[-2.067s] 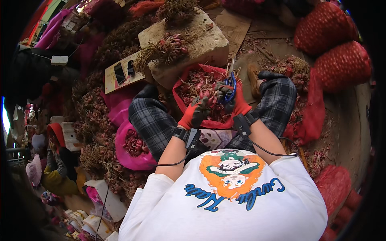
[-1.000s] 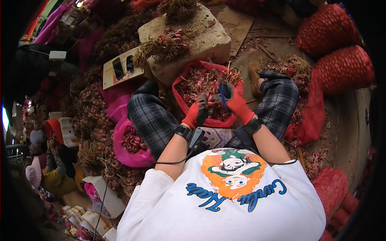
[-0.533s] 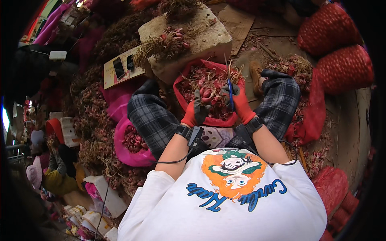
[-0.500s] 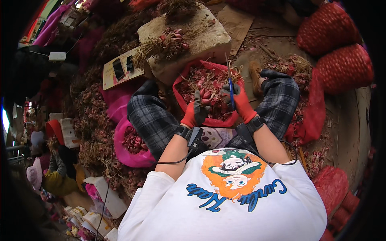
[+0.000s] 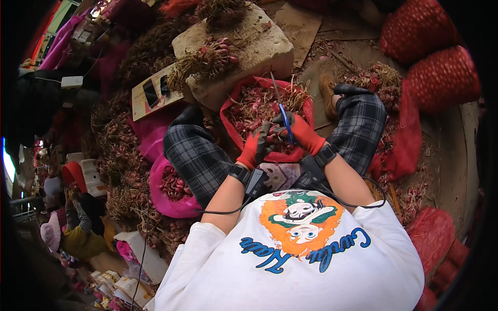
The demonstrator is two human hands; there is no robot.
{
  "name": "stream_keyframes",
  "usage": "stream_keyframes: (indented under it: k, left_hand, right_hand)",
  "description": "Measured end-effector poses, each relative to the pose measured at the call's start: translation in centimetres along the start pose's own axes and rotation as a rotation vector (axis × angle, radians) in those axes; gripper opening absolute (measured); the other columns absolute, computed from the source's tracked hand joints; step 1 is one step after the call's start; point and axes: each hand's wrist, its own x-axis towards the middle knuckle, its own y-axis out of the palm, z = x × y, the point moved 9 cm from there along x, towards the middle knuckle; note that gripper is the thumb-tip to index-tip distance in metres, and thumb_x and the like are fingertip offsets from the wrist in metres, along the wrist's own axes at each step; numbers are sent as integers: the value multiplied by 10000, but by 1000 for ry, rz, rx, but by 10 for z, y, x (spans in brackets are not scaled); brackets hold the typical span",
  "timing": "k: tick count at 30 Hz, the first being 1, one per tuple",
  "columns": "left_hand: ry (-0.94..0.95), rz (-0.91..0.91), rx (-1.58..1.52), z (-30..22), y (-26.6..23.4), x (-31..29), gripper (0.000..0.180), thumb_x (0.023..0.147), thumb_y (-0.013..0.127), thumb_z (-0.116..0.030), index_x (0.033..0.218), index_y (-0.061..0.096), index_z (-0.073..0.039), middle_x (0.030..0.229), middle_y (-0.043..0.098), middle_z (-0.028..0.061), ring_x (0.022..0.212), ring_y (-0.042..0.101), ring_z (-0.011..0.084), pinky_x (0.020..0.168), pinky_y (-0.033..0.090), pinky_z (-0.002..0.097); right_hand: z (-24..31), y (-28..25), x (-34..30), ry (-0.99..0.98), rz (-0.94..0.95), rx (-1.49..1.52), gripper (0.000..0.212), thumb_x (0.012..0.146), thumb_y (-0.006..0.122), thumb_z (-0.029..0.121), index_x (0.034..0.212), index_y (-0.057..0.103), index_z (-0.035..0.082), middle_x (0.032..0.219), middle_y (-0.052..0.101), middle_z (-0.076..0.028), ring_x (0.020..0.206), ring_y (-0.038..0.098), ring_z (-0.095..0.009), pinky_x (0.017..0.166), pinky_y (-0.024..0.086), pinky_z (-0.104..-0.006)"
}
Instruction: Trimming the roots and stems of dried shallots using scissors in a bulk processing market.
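Between my knees stands a red mesh sack (image 5: 226, 115), its mouth spread, holding shallots (image 5: 250, 111) and dry trimmings. Over its near side my two gloved hands meet, fingertips close together. My right hand (image 5: 303, 133), in a red glove with grey fingers, is closed on a pair of blue-handled scissors (image 5: 282, 111). The long blades point up and away, slightly left. My left hand (image 5: 254, 146), gloved alike, has its fingers curled in toward the right one. Whatever lies in its grasp is hidden by the fingers.
Beyond the sack a pale block (image 5: 264, 44) carries bunches of dried shallots (image 5: 215, 56). To its left lies a board (image 5: 139, 102) with a phone (image 5: 150, 92). A pink sack (image 5: 155, 192) of shallots sits by my left knee. Full red sacks (image 5: 441, 78) stand far right. Another person (image 5: 78, 228) is far left.
My left hand has closed and moved right and inward to meet the right hand. The right hand has shifted left and nearer, and the scissors now tilt more to the left.
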Motion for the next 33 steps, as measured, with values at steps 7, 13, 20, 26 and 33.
stream_keyframes:
  k: [7,13,20,26,33]
  left_hand:
    - [-337,-200,-283,28,-5,2,235,936,343,-244,1049,467,-79,868,546,31,671,531,104,571,456,225]
    - [-126,-125,-505,74,-15,1,251,921,444,-303,1031,523,-91,858,561,26,651,546,101,497,455,230]
    - [-360,-187,-1104,81,-3,-2,342,936,391,-396,1042,537,-104,811,588,26,626,528,97,493,418,199]
    - [-458,-136,-935,51,6,-1,370,881,515,-324,1143,475,-67,1032,580,24,853,558,141,714,460,256]
    - [-275,-94,-774,29,-1,1,416,873,537,-382,1157,437,-95,1034,566,64,869,563,188,724,474,293]
  right_hand:
    - [-19,-29,6,-105,-222,-574,324,733,656,156,1003,551,11,802,620,-80,657,607,-152,568,462,-281]
    - [-4,-32,5,-16,-209,-289,258,758,607,128,974,554,0,798,624,-80,609,606,-157,531,481,-271]
    - [-8,-10,-1,121,-68,200,262,783,609,104,1014,554,-7,839,632,-72,623,598,-117,525,491,-239]
    - [-14,-17,1,38,-159,-65,301,761,618,81,1044,555,2,835,620,-53,660,570,-91,561,479,-231]
    - [-24,-44,7,-24,-318,-288,321,754,611,98,1064,554,35,845,624,-46,728,580,-100,634,480,-237]
